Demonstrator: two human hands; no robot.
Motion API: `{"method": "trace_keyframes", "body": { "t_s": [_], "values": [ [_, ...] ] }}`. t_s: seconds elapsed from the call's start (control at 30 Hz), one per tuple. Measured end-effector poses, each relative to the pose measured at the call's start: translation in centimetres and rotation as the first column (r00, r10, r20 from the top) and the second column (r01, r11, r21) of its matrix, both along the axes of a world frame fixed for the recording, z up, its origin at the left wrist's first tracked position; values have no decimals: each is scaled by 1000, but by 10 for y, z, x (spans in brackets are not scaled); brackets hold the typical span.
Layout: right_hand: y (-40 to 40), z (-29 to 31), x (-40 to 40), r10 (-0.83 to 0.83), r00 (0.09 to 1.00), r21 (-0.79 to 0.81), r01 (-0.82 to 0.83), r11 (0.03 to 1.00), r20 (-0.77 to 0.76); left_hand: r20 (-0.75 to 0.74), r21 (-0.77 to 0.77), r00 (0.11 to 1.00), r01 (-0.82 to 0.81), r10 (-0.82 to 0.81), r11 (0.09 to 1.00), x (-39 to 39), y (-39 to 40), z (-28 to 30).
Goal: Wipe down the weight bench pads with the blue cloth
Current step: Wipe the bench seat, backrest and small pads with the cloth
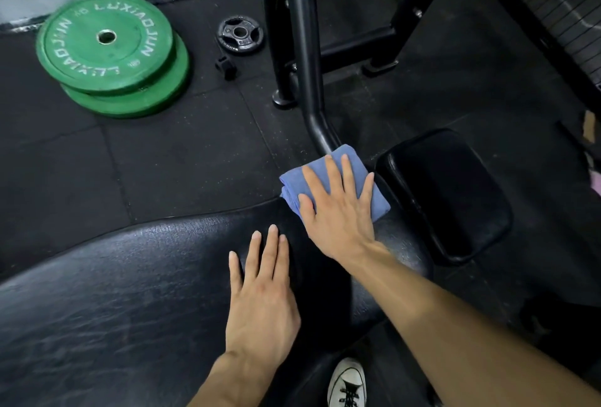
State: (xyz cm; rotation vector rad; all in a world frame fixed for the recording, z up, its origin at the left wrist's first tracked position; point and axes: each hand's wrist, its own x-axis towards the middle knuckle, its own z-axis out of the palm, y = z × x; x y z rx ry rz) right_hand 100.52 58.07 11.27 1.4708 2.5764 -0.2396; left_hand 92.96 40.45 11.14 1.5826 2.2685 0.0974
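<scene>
I see the blue cloth (335, 180), folded, lying at the far end of the large bench pad (130, 280), close to where the black frame tube (305, 58) comes down. My right hand (338, 208) lies flat on top of it, fingers straight and spread, pressing rather than clutching; cloth shows past the fingertips and on both sides. My left hand (260, 289) rests flat on the same pad, nearer me. A smaller pad (448, 192) sits just beyond to the right. On the rubber floor (179, 162) lie two stacked green plates (110, 52) and a small black plate (240, 32)
</scene>
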Motion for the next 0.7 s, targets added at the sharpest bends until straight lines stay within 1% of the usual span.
{"method": "trace_keyframes", "body": {
  "t_s": [0.1, 0.23, 0.43, 0.57, 0.7],
  "values": [
    [-13, -2, 22, -4, 1000, 27, 4, 1000, 13, -11, -8, 1000, 6, -6, 1000, -1, -1, 2],
    [-36, -2, 68, -92, 995, 31, 91, 995, 40, -11, -14, 1000, 14, -14, 1000, -1, -1, 3],
    [-96, 5, 141, -142, 985, 30, 139, 990, 100, -15, -1, 1000, 24, -24, 1000, 0, -1, 3],
    [-94, 5, 139, -174, 980, 5, 175, 985, 95, -20, 3, 1000, 21, -21, 1000, 1, 0, 3],
    [-52, 5, 109, -172, 984, -18, 172, 985, 40, -18, -11, 1000, 5, -5, 1000, 0, -1, 3]
  ]
}}
